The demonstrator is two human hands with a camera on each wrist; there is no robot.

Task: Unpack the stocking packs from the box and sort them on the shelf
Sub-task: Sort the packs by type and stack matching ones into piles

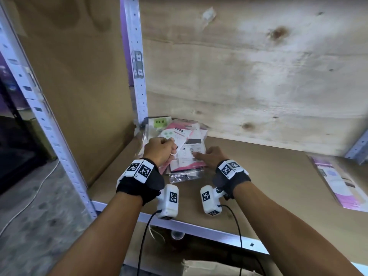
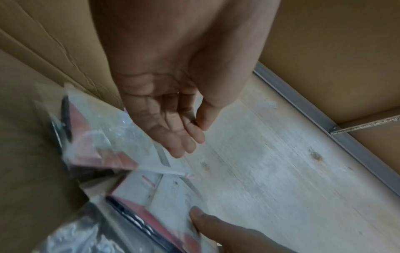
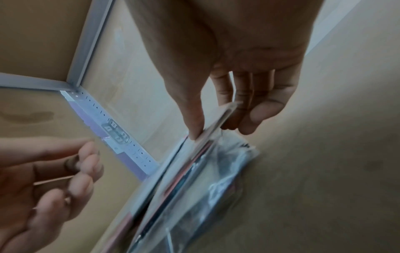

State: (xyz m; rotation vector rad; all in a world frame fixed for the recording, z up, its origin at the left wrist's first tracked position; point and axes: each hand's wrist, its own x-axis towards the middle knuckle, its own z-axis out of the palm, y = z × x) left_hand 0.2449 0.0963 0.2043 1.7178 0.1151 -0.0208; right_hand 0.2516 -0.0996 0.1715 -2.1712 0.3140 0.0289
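Sorting is judged partly done: stocking packs point(image 1: 182, 148) are piled on the shelf point(image 1: 268, 176), one pinched by the right hand point(image 3: 236, 95), left hand point(image 1: 159, 150) loosely curled, holding nothing, box unseen

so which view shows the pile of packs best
Head view: the whole pile lies on the shelf corner. Left wrist shows blurred packs lower left; right wrist only a blurred edge-on stack.

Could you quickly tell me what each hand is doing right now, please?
Left hand: fingers loosely curled, holding nothing.
Right hand: pinching the edge of a stocking pack on the pile.
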